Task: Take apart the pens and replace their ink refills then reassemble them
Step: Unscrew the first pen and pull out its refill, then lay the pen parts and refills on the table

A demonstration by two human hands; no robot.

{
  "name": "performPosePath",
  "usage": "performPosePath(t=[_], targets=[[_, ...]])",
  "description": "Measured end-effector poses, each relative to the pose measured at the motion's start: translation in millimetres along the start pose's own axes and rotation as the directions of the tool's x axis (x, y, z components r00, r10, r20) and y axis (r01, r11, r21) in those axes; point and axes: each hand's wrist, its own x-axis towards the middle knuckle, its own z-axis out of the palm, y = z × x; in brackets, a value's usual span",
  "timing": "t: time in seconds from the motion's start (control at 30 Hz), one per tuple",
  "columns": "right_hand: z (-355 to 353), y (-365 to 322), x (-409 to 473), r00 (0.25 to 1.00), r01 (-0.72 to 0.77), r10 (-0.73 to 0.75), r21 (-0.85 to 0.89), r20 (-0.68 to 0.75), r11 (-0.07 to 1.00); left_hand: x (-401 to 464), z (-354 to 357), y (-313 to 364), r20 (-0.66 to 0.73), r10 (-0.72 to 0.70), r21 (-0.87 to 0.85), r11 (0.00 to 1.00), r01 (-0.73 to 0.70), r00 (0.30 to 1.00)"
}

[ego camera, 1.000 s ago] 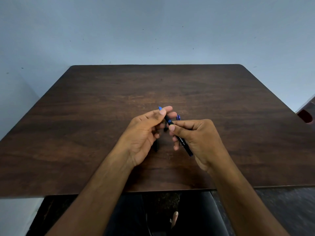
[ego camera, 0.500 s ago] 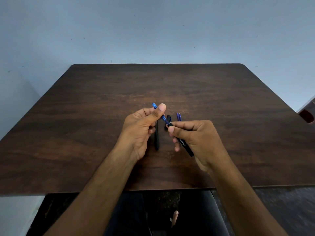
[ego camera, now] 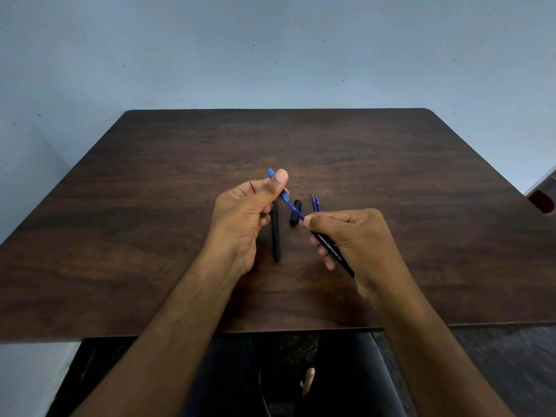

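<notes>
Both hands grip mid-table, far from edges: left [ego camera: 246, 218] pinches refill [ego camera: 288, 203], right [ego camera: 355, 236] holds barrel [ego camera: 334, 254].

Only one view is showing the scene, from a camera on the person's head. It is looking forward and steeply down over the brown bench [ego camera: 150, 236], with the pale wall [ego camera: 270, 49] filling the top. Both forearms are reaching in from the bottom edge, close to the lens. The wide angle is bending the bench edges outward.
</notes>
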Motion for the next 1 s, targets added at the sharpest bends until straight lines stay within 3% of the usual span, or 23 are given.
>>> performPosePath(t=[0.1,0.27,0.37,0.57,0.77,1.0], targets=[[-2.7,-1.2,0.4,1.000,-0.007,0.007,-0.027,-0.020,1.000,4.6,-3.6,4.1,-0.018,0.027,-0.002,1.000,-0.027,0.999],[-9.2,-4.5,2.1,0.996,0.017,-0.018,-0.014,-0.082,1.000,7.5,-5.6,0.8,-0.037,0.151,0.308,0.942,-0.132,0.988],[-11.1,-6.8,2.1,0.995,0.033,-0.034,-0.014,-0.099,0.999,6.7,-6.1,-4.8,-0.006,0.238,0.555,0.809,-0.195,0.971],[-11.3,-10.7,5.3,0.991,0.021,-0.020,0.003,-0.134,1.000,10.2,1.8,-12.7,0.032,0.163,0.880,0.463,-0.105,0.986],[-10.1,-9.0,5.5,0.991,0.004,-0.002,0.015,-0.132,1.000,19.5,11.6,-20.9,0.036,0.175,0.972,0.221,-0.075,0.984],[-11.0,-7.3,8.8,0.990,0.004,-0.002,0.012,-0.140,1.000,26.6,18.1,-30.9,0.102,0.203,0.991,0.068,-0.118,0.974]])
